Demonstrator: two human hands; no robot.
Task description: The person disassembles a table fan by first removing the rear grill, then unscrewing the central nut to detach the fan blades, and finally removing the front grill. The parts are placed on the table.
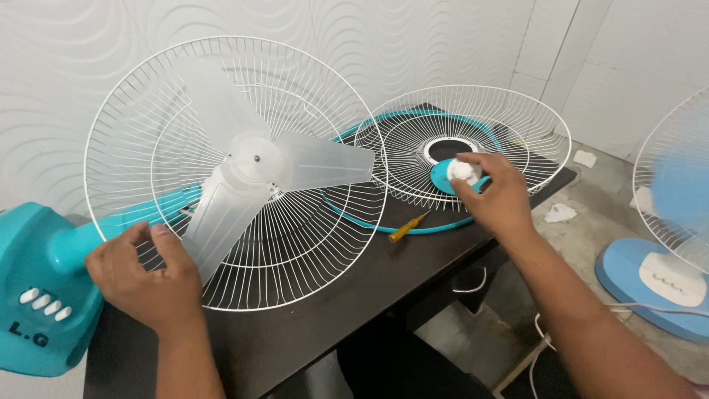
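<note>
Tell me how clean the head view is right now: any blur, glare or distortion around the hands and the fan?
Head view: evenly lit, soft shadows only. The left hand on the rear guard and the translucent blades are sharp; the right hand on the white cap is slightly soft; the blue fan at the right edge is smeared. Wide-angle bending shows at the borders. No harsh glare.

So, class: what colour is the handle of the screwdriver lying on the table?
Yellow-orange; the screwdriver shows best in the head view, between the two white grilles.
</note>
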